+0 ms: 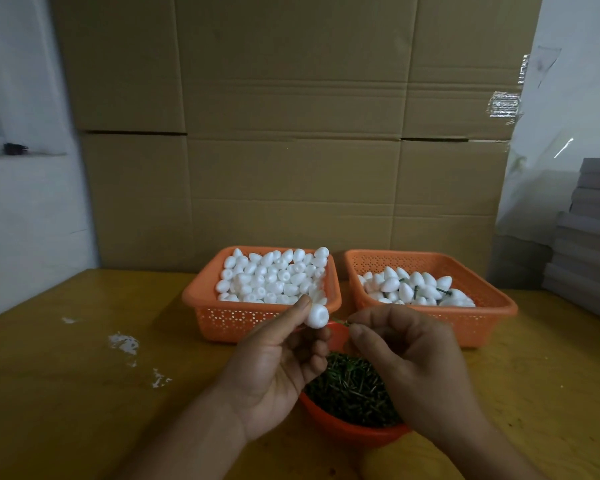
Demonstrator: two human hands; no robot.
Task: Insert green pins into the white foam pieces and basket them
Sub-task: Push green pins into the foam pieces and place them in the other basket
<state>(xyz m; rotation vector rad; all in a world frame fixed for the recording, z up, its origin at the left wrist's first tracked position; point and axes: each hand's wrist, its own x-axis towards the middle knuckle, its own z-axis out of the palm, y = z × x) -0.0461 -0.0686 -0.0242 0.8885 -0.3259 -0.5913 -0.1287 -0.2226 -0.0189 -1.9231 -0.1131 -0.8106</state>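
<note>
My left hand (278, 358) pinches a white foam piece (317, 315) between thumb and fingertips, above a red bowl (343, 429) full of green pins (352, 386). My right hand (406, 355) pinches a thin green pin (340, 322) whose tip points at the foam piece, very close to it. Behind stand two orange baskets: the left basket (222, 317) heaped with plain white foam pieces (274, 278), the right basket (482, 317) holding foam pieces with green pins (420, 289) in them.
The yellow-brown table (84, 393) carries white foam crumbs (125, 342) at the left. Large cardboard boxes (291, 150) form a wall behind the baskets. A stack of grey flat boxes (589, 244) stands at the right edge.
</note>
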